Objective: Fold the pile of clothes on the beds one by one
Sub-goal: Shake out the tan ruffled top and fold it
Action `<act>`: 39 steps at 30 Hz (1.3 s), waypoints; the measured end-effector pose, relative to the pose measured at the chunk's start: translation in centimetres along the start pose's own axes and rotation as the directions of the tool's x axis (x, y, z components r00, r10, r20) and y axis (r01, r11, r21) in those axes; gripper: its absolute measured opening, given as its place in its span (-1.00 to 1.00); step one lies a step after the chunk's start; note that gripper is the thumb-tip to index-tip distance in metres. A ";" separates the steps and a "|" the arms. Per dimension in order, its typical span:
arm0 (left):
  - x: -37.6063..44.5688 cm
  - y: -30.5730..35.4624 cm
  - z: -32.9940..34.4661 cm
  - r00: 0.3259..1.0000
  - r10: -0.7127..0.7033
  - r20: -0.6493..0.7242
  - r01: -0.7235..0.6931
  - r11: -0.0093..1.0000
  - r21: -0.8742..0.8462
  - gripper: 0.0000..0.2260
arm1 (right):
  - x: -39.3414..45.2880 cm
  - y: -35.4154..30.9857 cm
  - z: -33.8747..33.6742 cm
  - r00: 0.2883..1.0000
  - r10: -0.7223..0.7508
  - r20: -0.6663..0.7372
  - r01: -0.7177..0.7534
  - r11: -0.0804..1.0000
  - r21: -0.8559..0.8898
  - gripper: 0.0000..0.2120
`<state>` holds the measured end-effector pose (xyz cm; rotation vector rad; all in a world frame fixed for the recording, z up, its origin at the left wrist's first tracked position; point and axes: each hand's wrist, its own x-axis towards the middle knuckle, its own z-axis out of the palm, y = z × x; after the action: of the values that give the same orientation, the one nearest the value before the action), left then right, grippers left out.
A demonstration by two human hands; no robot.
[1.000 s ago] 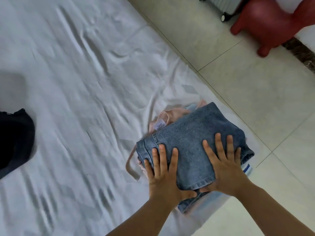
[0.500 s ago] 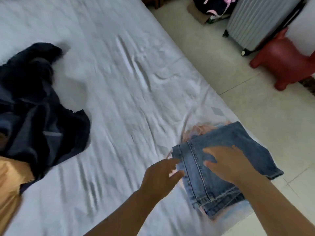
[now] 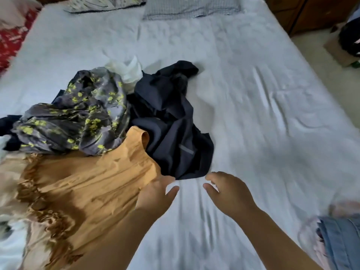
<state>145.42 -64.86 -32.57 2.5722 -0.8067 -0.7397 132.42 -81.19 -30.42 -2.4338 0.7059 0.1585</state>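
Observation:
A pile of unfolded clothes lies on the left half of the bed: a dark navy garment, a grey garment with yellow flowers, an orange-tan garment and a pale sheer piece. My left hand hovers at the orange garment's right edge, fingers loose, holding nothing. My right hand hangs just right of it over the bare sheet, fingers loosely curled and empty, near the navy garment's lower tip. The folded blue jeans sit on a folded stack at the bottom right.
The white sheet of the bed stretches to the right and far side. Pillows lie at the head. A red patterned cloth is at the far left. Floor and a dark bag lie beyond the right edge.
Both hands have left the folded jeans and moved left toward the unfolded pile. The view has swung left and up, so the jeans now sit at the bottom right.

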 end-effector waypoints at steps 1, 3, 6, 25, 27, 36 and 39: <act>0.6 -1.5 -1.0 1.000 -0.010 -0.018 0.010 1.000 0.019 -0.69 | 1.0 -1.2 0.7 1.000 -0.014 0.017 0.014 1.000 0.000 -0.75; 2.0 -4.3 -2.8 0.999 -0.035 -0.039 0.036 0.999 0.031 -0.72 | 2.9 -3.4 2.2 0.998 -0.048 0.047 0.048 0.999 0.006 -0.75; 4.0 -8.0 -4.6 0.993 -0.018 -0.113 0.026 0.997 0.078 -0.64 | 5.2 -6.1 4.4 0.990 -0.093 0.104 0.093 0.996 0.002 -0.73; 2.1 -12.1 -10.4 0.895 0.011 -0.446 -0.112 0.973 -0.202 -0.71 | 11.0 -14.5 8.6 0.980 -0.044 0.192 -0.048 0.892 0.449 -0.91; 0.2 -12.4 -11.1 0.915 0.042 -0.402 -0.132 0.971 -0.198 -0.59 | 10.1 -15.4 7.9 0.978 -0.085 0.189 -0.020 0.870 0.492 -0.86; -3.7 -9.9 -16.6 0.972 0.182 -0.149 -0.216 0.942 -0.256 -0.29 | 5.0 -21.4 -0.2 0.878 -0.386 0.283 0.194 0.827 0.527 -0.89; -4.6 -7.7 -19.7 0.830 0.534 -0.162 -0.545 0.838 -0.026 -0.44 | 2.8 -23.0 -3.9 0.851 -0.431 0.300 0.249 0.834 0.492 -0.86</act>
<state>156.71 -52.84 -18.59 2.1308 -1.3479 -0.3822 146.60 -68.96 -16.19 -1.9583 0.0827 0.3059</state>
